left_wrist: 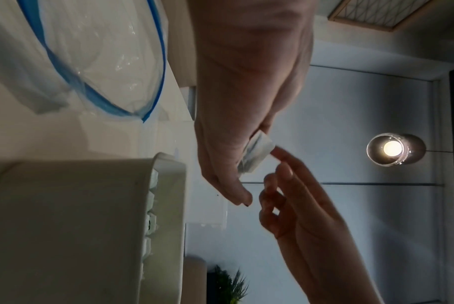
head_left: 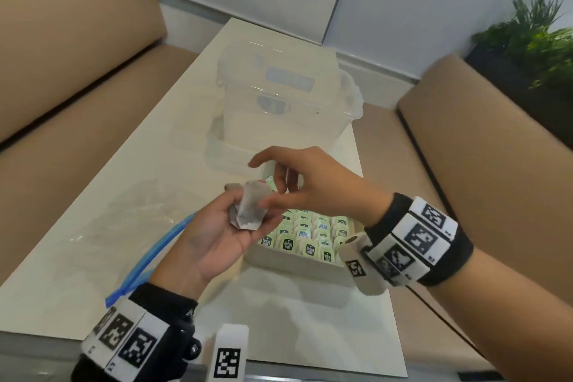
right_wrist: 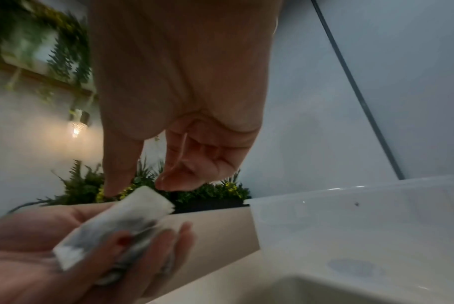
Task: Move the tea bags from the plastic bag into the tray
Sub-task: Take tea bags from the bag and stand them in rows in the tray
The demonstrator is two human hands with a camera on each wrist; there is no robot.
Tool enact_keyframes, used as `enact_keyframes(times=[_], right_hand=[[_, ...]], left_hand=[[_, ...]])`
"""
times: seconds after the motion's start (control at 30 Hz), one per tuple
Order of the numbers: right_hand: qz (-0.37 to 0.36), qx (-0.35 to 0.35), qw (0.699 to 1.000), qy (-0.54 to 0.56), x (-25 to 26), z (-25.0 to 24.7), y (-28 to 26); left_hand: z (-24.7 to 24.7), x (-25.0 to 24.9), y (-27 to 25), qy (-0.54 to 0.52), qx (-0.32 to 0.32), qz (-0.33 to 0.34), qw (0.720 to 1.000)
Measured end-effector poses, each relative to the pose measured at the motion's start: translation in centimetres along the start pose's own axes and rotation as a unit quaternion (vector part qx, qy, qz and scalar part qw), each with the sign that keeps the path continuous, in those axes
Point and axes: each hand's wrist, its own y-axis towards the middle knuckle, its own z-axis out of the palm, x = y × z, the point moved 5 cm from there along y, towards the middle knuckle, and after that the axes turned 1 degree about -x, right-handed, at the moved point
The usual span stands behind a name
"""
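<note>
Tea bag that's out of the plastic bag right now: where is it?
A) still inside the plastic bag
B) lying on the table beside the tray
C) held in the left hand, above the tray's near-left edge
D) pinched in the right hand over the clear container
C: the tea bag lies in the curled fingers of the left hand by the tray, while the right hand only reaches toward it.

Black bands wrap both my wrists (head_left: 434,245), ringed with white blocks printed in black square markers; my forearms are bare.

Plastic bag (head_left: 133,220) left of the tray (head_left: 294,260), clear container (head_left: 279,102) behind it — all on the table (head_left: 173,139), sofas either side.
</note>
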Motion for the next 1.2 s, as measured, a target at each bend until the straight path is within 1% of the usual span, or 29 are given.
enact_keyframes(times=[0.07, 0.13, 0.23, 0.3, 0.37, 0.43, 0.47, 0.53, 0.57, 0.67, 0.7, 0.73, 0.8, 0.83, 0.87, 0.93, 1.0, 1.07, 1.13, 1.2], right_hand=[[-0.006, -0.005, 0.999, -0.051, 0.6, 0.7, 0.1], [-0.021, -0.028, 0.996, -0.085, 0.7, 0.8, 0.0], [-0.029, -0.067, 0.995, -0.064, 0.9, -0.3, -0.8], [-0.029, -0.117, 0.992, -0.034, 0.9, -1.6, -1.7], [-0.038, -0.188, 0.981, -0.025, 1.4, -2.4, -2.5], [-0.047, -0.233, 0.969, -0.072, 1.7, -1.9, -3.2], [-0.048, -0.24, 0.963, -0.112, 1.8, -1.1, -3.4], [-0.052, -0.234, 0.956, -0.17, 1.4, 0.8, -3.9], [-0.052, -0.224, 0.958, -0.17, 1.0, 1.6, -4.1], [-0.04, -0.19, 0.976, -0.103, 0.1, 2.8, -4.6], [-0.032, -0.198, 0.978, -0.062, 0.1, 2.7, -4.9], [-0.02, -0.22, 0.975, -0.017, 0.1, 2.3, -5.2], [0.016, -0.291, 0.956, 0.048, -0.3, 1.2, -5.7], [0.041, -0.312, 0.947, 0.064, -0.7, 0.9, -5.9], [0.068, -0.311, 0.945, 0.08, -1.1, 0.9, -5.9], [0.107, -0.266, 0.952, 0.102, -1.9, 1.6, -5.4], [0.113, -0.233, 0.961, 0.092, -2.3, 2.5, -5.0], [0.109, -0.241, 0.961, 0.085, -2.3, 2.8, -4.9], [0.117, -0.252, 0.955, 0.104, -2.3, 2.7, -5.1], [0.131, -0.239, 0.954, 0.12, -2.5, 2.6, -5.1]], left_hand=[[0.3, 0.3, 0.0, 0.002, 0.007, 0.0, 1.0], [0.3, 0.4, 0.0, -0.001, 0.004, -0.003, 1.0], [-0.2, 0.3, 0.2, 0.002, -0.019, 0.004, 1.0], [-0.4, 0.2, 0.3, 0.003, -0.035, 0.002, 0.999], [-0.4, 0.3, 0.3, 0.0, -0.044, -0.004, 0.999], [0.1, 0.4, 0.1, 0.007, -0.032, -0.002, 0.999], [0.4, 0.5, 0.1, 0.013, -0.016, 0.001, 1.0], [1.2, 0.6, -0.2, 0.022, 0.025, 0.005, 0.999], [1.5, 0.7, -0.3, 0.03, 0.038, 0.006, 0.999], [1.2, 0.5, -0.2, 0.063, 0.035, 0.013, 0.997], [1.0, 0.5, -0.1, 0.073, 0.032, 0.016, 0.997], [0.9, 0.4, 0.0, 0.084, 0.031, 0.021, 0.996], [0.9, 0.4, 0.0, 0.11, 0.036, 0.03, 0.993], [0.9, 0.5, 0.0, 0.12, 0.039, 0.03, 0.991], [1.0, 0.7, -0.1, 0.128, 0.042, 0.027, 0.991], [1.3, 1.1, -0.2, 0.138, 0.056, 0.016, 0.989], [1.7, 1.5, -0.4, 0.153, 0.068, 0.001, 0.986], [1.9, 1.8, -0.6, 0.164, 0.074, -0.01, 0.984], [2.0, 1.7, -0.7, 0.153, 0.07, -0.022, 0.986], [1.8, 1.6, -0.6, 0.126, 0.058, -0.032, 0.99]])
